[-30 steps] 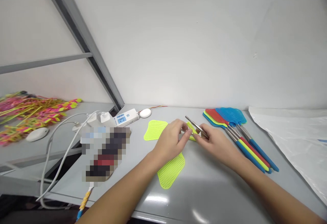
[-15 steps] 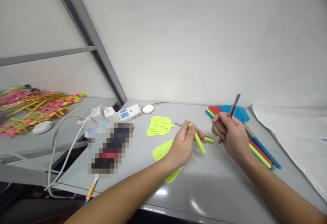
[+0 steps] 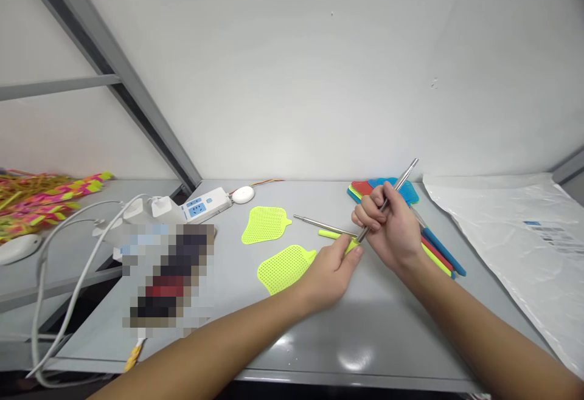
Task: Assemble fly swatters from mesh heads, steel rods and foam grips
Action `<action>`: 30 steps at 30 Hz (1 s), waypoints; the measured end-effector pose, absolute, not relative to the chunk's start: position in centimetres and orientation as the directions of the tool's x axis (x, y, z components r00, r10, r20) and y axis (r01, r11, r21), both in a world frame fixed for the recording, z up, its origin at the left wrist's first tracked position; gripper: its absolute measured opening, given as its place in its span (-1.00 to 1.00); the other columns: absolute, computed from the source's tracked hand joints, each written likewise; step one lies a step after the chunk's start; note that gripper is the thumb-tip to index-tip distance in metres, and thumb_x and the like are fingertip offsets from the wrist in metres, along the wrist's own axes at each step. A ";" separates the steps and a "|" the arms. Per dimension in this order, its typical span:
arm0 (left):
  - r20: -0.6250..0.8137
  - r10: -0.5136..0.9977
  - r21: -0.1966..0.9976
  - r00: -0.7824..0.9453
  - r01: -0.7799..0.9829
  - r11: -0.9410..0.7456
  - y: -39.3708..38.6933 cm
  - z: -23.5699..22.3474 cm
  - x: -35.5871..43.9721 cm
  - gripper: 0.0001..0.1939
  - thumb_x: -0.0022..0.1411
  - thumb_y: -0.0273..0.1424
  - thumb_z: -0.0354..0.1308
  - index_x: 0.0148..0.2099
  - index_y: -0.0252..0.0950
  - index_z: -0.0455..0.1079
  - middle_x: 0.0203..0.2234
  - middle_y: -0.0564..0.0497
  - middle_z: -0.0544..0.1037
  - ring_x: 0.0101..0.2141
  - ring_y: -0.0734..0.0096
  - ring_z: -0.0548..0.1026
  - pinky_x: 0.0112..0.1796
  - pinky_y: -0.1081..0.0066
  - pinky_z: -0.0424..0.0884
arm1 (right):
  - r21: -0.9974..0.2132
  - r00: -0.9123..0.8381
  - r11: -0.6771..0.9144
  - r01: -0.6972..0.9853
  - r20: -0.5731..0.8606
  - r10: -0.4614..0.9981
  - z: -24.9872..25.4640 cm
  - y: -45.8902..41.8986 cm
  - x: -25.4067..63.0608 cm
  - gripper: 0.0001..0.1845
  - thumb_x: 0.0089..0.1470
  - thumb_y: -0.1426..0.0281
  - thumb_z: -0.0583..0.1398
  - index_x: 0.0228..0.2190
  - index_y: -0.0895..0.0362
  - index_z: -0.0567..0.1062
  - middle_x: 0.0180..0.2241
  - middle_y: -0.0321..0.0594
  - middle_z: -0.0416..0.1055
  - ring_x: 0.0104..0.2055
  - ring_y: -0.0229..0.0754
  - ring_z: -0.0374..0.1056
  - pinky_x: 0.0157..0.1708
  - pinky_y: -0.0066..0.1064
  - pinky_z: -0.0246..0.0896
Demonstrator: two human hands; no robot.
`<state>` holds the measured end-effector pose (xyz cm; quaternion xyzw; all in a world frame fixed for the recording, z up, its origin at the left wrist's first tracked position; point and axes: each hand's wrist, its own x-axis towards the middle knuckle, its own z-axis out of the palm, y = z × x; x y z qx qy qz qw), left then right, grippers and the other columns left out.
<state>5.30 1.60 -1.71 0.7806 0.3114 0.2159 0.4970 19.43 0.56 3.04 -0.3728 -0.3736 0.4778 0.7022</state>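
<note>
My right hand (image 3: 387,230) is closed around a thin metal rod (image 3: 400,182) that slants up to the right. The rod's lower end meets a yellow-green handle sleeve (image 3: 352,245) pinched in my left hand (image 3: 332,272). A second metal rod (image 3: 319,225) and another yellow sleeve (image 3: 329,234) lie on the grey table (image 3: 365,333) just behind my hands. Two yellow-green mesh swatter heads (image 3: 265,225) (image 3: 285,264) lie flat to the left of my left hand.
Finished fly swatters (image 3: 401,193) in red, blue and yellow lie behind my right hand. A white plastic sheet (image 3: 511,236) covers the right side. A power strip (image 3: 201,203), white cables (image 3: 64,248), a blurred object (image 3: 166,278) and coloured strips (image 3: 41,196) sit at the left.
My hands came together: the right hand lowered its rod's end to the yellow sleeve in the left hand. The view shifted, so the table's things slid left.
</note>
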 end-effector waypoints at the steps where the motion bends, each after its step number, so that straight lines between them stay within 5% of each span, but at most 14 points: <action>1: 0.037 0.703 0.908 0.710 0.270 -0.320 1.6 -1.7 5.5 -0.70 0.34 -0.13 -0.14 -0.35 -0.22 0.09 -0.54 0.15 0.22 -0.50 0.47 0.18 -0.45 0.45 0.12 | -0.888 0.261 0.260 -0.379 0.168 0.951 3.1 0.6 19.4 -0.59 0.22 0.07 -0.04 -0.54 0.04 0.07 -0.66 -0.49 -0.21 -0.66 -0.32 -0.24 -0.54 -0.40 0.02; 11: -0.035 0.809 0.974 0.586 0.202 -0.105 1.1 -2.4 8.6 -0.70 0.27 -0.24 -0.02 -0.46 -0.26 0.09 -0.58 0.14 0.13 -0.52 0.51 0.10 -0.50 0.47 0.05 | -0.868 0.209 0.201 -0.455 0.115 0.971 2.6 1.0 19.4 -0.58 0.20 0.13 0.00 -0.59 0.07 0.07 -0.70 -0.51 -0.18 -0.68 -0.36 -0.24 -0.57 -0.45 -0.05; 16: -0.030 0.841 0.985 0.540 0.159 -0.066 0.6 -2.3 7.8 -0.73 0.28 -0.22 -0.02 -0.40 -0.29 0.22 -0.57 0.12 0.24 -0.51 0.48 0.23 -0.50 0.47 0.14 | -0.953 0.066 0.234 -0.190 0.226 0.972 1.6 0.2 18.2 -0.60 0.18 0.15 0.03 -0.61 0.07 0.17 -0.58 -0.34 0.17 -0.51 -0.27 0.14 -0.43 -0.39 0.13; 20: 0.080 0.870 0.994 0.487 0.030 -0.108 0.6 -1.7 7.2 -0.81 0.30 -0.34 -0.03 -0.10 -0.25 0.31 -0.25 0.01 0.46 -0.19 0.33 0.43 -0.22 0.41 0.36 | -0.966 -0.129 0.259 0.022 0.254 0.959 1.1 -0.3 17.6 -0.65 0.21 0.21 0.01 -0.51 0.11 0.37 -0.32 -0.21 0.39 -0.22 -0.17 0.29 -0.12 -0.31 0.20; 23: 0.116 0.856 0.992 0.503 -0.013 -0.127 0.6 -1.3 7.0 -0.78 0.32 -0.35 -0.04 -0.04 -0.25 0.33 -0.16 -0.04 0.47 -0.09 0.28 0.42 -0.15 0.38 0.37 | -0.956 -0.168 0.265 0.127 0.243 0.955 1.1 -0.5 17.8 -0.63 0.25 0.18 -0.04 -0.32 0.10 0.47 -0.27 -0.20 0.42 -0.17 -0.15 0.32 -0.09 -0.29 0.21; 30: 0.158 0.804 0.987 0.573 -0.091 -0.130 0.5 0.2 6.2 -0.69 0.34 -0.16 -0.07 -0.23 -0.28 0.34 -0.43 0.02 0.41 -0.30 0.37 0.39 -0.31 0.42 0.31 | -0.901 -0.058 0.406 0.150 0.402 0.914 1.0 -1.2 17.9 -0.53 0.21 0.00 -0.05 -0.12 0.05 0.40 -0.17 -0.14 0.39 -0.14 -0.08 0.34 -0.14 -0.25 0.28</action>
